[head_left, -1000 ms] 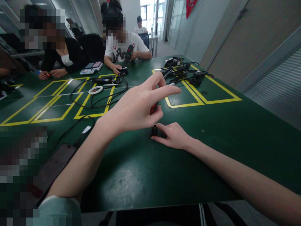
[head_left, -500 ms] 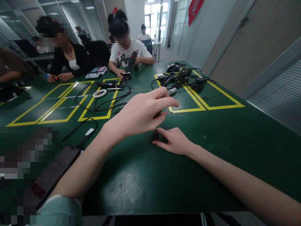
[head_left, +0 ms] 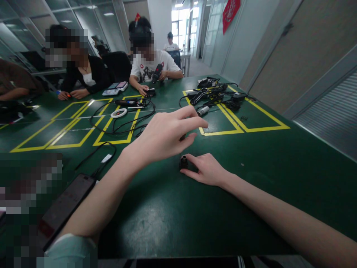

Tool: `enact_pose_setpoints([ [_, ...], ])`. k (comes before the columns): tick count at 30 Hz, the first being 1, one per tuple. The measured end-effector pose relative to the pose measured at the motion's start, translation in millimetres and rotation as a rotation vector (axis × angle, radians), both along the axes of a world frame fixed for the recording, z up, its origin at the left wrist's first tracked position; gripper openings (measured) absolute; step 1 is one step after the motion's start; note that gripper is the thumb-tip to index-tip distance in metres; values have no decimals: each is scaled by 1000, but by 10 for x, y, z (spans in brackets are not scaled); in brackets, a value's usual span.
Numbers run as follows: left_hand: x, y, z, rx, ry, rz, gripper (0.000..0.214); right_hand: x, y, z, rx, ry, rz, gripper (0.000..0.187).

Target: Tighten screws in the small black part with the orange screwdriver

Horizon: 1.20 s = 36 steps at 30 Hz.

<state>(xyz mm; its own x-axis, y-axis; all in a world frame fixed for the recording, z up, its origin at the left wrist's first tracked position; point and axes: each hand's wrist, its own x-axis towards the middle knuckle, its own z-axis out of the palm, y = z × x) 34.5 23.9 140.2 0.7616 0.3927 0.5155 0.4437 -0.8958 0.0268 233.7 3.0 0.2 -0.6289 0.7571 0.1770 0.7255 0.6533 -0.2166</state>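
My right hand (head_left: 209, 169) rests on the green table (head_left: 156, 216), thumb and index finger pinched around a small black part (head_left: 183, 162). This part stands upright and has a round opening with a brassy rim on top. Just above and behind it hovers my left hand (head_left: 170, 132), back of the hand up and fingers curled inward. Something dark shows in the gap between those fingers, but the hand hides most of it and I cannot make out what it is. The two hands are apart.
A phone (head_left: 68, 204) with a cable lies at the left. Beyond my hands are a white ring (head_left: 118, 113), looped black cables, a silver cylinder (head_left: 203, 110) and a pile of black devices (head_left: 212, 93). Across the table a person (head_left: 153, 65) holds a black power tool (head_left: 157, 73).
The view has tilted slightly, so the scene sits a little lower. My left hand's fingers have shifted slightly left. The right hand keeps its pinch on the black part.
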Motion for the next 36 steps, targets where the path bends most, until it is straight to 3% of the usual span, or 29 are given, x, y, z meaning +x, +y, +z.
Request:
enact_pose_setpoints([
  [10,-8,-37,38,-22,34,6,39,8,5,0,-17,38,-8,39],
  [26,26,-3,-16,22,-2,-27,32,25,8,-45,51,118,52,37],
  [29,10,7,-6,81,-15,4,24,27,11,-55,62,143,73,33],
  [33,6,39,-3,197,3,84,35,22,7,-70,62,160,85,30],
  [36,35,78,-27,209,-8,56,31,29,4,-65,48,158,78,30],
])
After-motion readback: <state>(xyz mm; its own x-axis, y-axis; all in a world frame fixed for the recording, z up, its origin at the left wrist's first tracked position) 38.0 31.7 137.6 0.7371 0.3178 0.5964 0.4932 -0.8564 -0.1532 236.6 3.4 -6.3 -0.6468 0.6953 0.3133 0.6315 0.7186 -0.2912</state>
